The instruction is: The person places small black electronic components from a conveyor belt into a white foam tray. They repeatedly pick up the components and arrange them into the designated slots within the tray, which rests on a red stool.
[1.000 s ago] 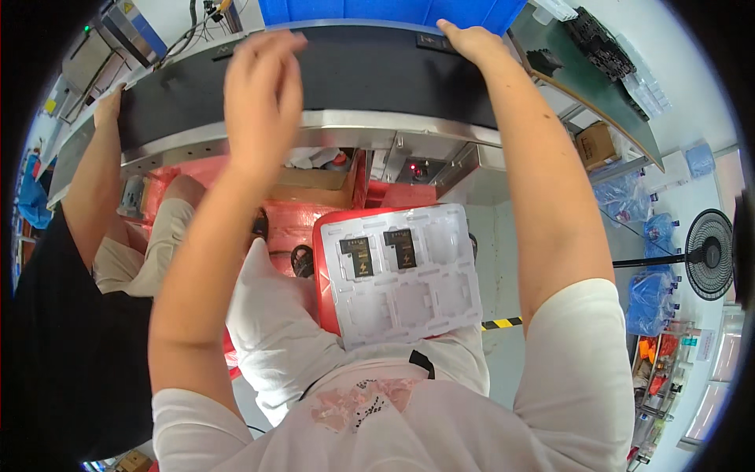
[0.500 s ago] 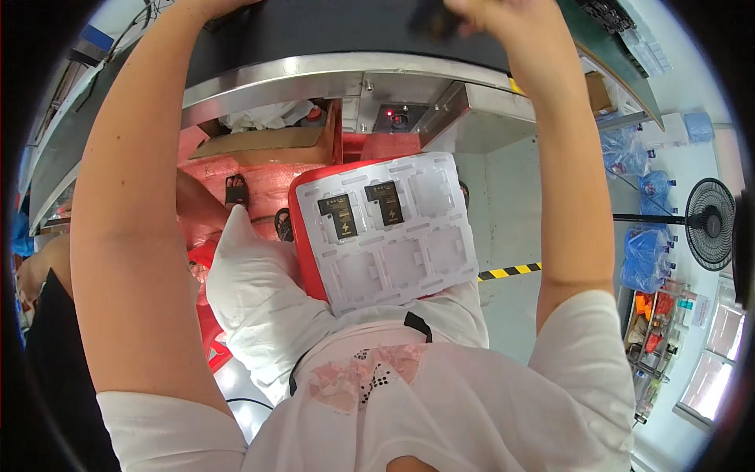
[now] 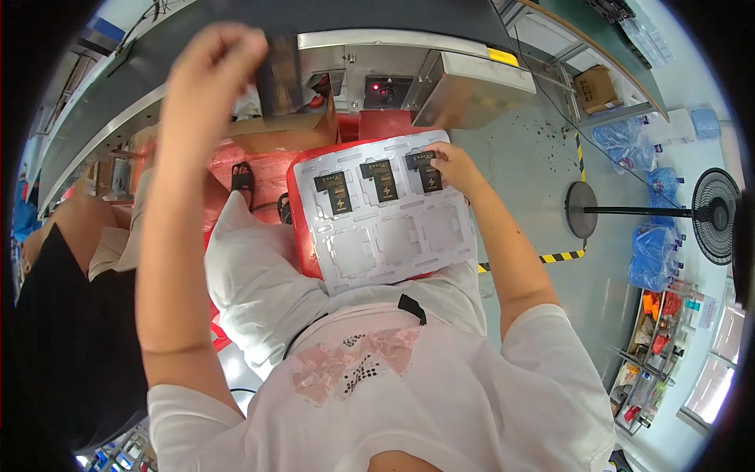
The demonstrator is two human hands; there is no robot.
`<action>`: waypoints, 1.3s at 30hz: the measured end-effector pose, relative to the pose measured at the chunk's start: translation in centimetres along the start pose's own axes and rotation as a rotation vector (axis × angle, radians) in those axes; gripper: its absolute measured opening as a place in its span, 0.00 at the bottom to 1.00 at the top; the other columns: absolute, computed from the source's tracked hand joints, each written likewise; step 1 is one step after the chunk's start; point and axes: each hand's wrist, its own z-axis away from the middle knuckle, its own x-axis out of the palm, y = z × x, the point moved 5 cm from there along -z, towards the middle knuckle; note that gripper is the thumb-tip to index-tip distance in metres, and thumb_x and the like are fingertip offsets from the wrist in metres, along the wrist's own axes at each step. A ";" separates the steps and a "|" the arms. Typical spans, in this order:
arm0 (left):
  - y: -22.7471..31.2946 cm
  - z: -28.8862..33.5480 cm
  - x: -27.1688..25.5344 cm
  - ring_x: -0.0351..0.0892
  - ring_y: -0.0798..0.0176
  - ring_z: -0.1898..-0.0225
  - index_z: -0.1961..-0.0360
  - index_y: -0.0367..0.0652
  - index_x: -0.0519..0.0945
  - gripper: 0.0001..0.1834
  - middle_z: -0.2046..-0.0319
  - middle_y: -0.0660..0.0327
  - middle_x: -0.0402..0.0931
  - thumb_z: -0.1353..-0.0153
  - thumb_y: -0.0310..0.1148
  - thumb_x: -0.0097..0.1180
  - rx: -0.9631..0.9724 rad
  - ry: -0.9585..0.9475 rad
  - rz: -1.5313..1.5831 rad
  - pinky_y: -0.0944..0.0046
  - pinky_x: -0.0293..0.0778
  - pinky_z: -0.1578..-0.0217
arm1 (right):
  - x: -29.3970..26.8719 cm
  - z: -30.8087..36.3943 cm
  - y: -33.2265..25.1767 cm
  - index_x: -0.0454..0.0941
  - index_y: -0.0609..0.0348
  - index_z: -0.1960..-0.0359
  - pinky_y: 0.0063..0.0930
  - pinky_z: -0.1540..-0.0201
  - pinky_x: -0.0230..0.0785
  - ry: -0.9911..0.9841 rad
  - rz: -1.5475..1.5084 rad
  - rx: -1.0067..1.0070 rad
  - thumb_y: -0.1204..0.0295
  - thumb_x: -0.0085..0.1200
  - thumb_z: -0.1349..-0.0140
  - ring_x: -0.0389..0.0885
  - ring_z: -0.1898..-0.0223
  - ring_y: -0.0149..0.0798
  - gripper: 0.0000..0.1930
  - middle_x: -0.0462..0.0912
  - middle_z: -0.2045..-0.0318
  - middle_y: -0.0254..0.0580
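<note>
A white plastic tray [image 3: 413, 271] with two rows of pockets rests across my lap. Two black flat batteries, a left one [image 3: 333, 193] and a middle one [image 3: 380, 180], lie in its far row. At the far right pocket, my right hand [image 3: 458, 169] pinches a third battery [image 3: 429, 175] by its upper edge. My left hand [image 3: 220, 63] is raised over the workbench edge on the left, smeared by motion. Its fingers seem closed on a dark flat piece [image 3: 281, 75], too blurred to tell its kind.
A dark workbench [image 3: 377, 16] with a metal edge runs ahead of me. Beneath it are a cardboard box [image 3: 287, 135] and a metal cabinet [image 3: 476, 90]. Another person's leg [image 3: 82, 224] is close on the left. A fan [image 3: 714, 216] stands at right.
My right hand has come down from the bench to the tray, where a third battery now lies in the far right pocket. My left hand has come into view with a dark flat piece.
</note>
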 end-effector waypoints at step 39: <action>-16.9 25.6 8.8 0.60 0.41 0.47 0.41 0.42 0.61 0.42 0.48 0.44 0.59 0.56 0.41 0.67 -0.468 0.003 -0.622 0.48 0.61 0.47 | 4.1 16.2 -2.5 0.72 0.67 0.55 0.43 0.54 0.64 0.441 0.623 -0.020 0.67 0.60 0.50 0.70 0.56 0.55 0.22 0.70 0.58 0.53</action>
